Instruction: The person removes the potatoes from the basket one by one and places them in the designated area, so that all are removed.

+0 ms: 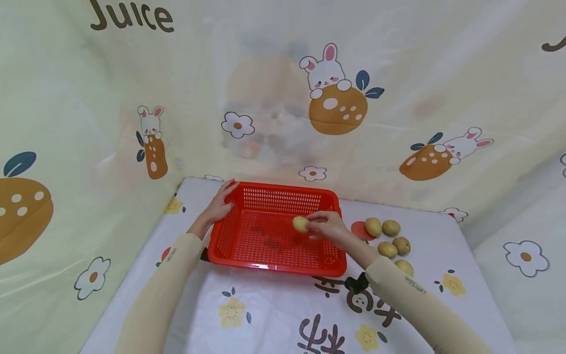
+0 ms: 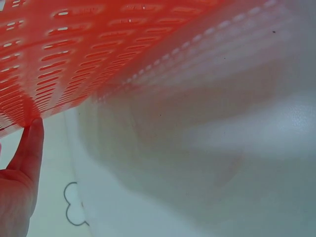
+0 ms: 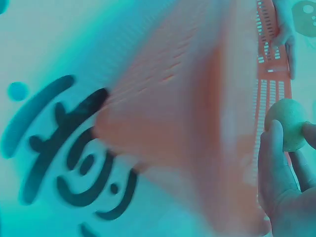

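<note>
A red plastic basket (image 1: 274,236) with slotted walls stands on the table. My left hand (image 1: 218,205) grips its rim at the far left corner; in the left wrist view, fingers (image 2: 33,143) of that hand touch the outside of the slotted wall. Between the thumb and fingertips of my right hand (image 1: 329,227) a small pale yellow potato (image 1: 300,224) is pinched, held over the right half of the basket. The right wrist view shows the same potato (image 3: 287,123) between the fingers, beside the blurred basket wall.
Several potatoes (image 1: 387,250) lie on the table right of the basket, near my right forearm. A small black object (image 1: 356,282) is by the basket's near right corner. The table (image 1: 274,314) has a printed white cover, and a printed curtain (image 1: 274,157) hangs behind it.
</note>
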Available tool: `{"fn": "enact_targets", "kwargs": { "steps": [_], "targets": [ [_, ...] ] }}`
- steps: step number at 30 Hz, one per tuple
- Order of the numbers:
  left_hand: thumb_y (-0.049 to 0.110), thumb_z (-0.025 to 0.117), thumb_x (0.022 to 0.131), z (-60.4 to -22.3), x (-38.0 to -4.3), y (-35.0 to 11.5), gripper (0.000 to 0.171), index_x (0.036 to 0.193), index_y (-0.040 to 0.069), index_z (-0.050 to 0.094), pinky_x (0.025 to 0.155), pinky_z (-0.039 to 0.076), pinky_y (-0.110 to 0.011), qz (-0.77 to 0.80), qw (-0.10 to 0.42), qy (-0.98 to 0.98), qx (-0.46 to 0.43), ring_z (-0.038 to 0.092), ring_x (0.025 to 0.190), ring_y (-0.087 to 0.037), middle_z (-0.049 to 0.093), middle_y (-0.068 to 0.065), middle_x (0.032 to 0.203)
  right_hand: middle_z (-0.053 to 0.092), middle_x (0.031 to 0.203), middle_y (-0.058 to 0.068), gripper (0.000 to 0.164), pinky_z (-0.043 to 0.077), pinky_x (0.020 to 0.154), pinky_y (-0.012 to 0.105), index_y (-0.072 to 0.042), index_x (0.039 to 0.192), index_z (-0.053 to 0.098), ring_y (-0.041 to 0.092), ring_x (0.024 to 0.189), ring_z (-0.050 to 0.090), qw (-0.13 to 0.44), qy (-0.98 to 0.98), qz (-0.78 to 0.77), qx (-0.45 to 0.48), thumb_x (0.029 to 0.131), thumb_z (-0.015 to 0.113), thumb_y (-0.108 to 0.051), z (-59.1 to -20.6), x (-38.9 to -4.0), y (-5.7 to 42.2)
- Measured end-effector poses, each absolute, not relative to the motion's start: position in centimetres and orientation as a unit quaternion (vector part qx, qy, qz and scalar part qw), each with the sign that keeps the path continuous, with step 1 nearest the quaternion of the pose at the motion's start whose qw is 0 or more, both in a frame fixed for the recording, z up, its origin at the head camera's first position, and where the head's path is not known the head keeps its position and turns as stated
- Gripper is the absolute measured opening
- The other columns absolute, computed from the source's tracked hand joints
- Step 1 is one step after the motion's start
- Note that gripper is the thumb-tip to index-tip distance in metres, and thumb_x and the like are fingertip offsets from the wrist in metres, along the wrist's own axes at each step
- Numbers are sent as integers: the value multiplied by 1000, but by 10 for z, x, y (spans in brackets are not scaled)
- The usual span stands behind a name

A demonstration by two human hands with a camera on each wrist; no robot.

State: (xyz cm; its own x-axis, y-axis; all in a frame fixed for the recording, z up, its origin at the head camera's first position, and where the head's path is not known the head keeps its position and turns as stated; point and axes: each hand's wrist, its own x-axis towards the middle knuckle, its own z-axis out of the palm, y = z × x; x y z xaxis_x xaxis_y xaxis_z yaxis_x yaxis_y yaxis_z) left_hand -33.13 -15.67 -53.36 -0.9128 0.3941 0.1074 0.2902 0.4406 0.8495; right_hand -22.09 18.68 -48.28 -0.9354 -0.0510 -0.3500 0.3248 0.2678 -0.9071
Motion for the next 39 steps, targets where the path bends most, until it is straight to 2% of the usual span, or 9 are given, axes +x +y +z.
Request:
{"fn": "enact_targets", "kwargs": {
  "steps": [7,13,20,27,31,35,39],
  "targets": [
    [-14,44,86,-540,-333,-155,72,155,3,29,113,21,-57,491,59,845,204,7,149,-35,11,-12,163,66,120,18,44,55,84,41,3,131,59,24,95,69,154,775,-607,87,93,68,-19,-467,-192,225],
    [-13,44,87,-542,-332,-155,71,155,3,29,113,21,-57,489,54,847,200,8,149,-36,11,-13,163,66,120,19,49,56,82,41,7,134,53,28,100,69,124,785,-603,65,95,65,-21,-450,-169,263],
    [-13,44,86,-541,-333,-158,71,154,1,30,113,20,-59,486,51,848,206,8,149,-37,12,-17,162,69,103,-1,55,57,78,34,12,136,47,17,89,71,111,764,-626,114,95,65,-20,-460,-138,317],
    [-13,44,86,-536,-334,-162,71,154,2,31,114,18,-59,487,46,847,206,8,149,-37,12,-17,162,69,98,-5,57,57,79,33,13,138,45,14,88,69,105,759,-624,154,96,64,-21,-481,-113,354],
    [-13,45,86,-537,-333,-162,71,154,2,29,114,18,-59,488,51,846,209,7,149,-38,11,-18,162,70,95,-5,54,57,79,34,12,136,46,16,88,69,103,748,-631,179,96,65,-19,-493,-99,371],
    [-13,45,86,-538,-333,-160,71,154,2,30,114,18,-59,497,59,840,208,7,148,-38,10,-17,162,71,95,-7,44,57,79,35,10,131,53,14,87,70,98,739,-640,186,96,63,-16,-504,-83,391],
    [-13,45,86,-537,-334,-157,71,154,2,30,114,16,-60,498,62,840,206,7,148,-39,10,-16,162,72,94,-8,28,57,77,32,-1,121,64,11,86,70,87,726,-654,193,96,63,-13,-512,-70,407]
  ]
}}
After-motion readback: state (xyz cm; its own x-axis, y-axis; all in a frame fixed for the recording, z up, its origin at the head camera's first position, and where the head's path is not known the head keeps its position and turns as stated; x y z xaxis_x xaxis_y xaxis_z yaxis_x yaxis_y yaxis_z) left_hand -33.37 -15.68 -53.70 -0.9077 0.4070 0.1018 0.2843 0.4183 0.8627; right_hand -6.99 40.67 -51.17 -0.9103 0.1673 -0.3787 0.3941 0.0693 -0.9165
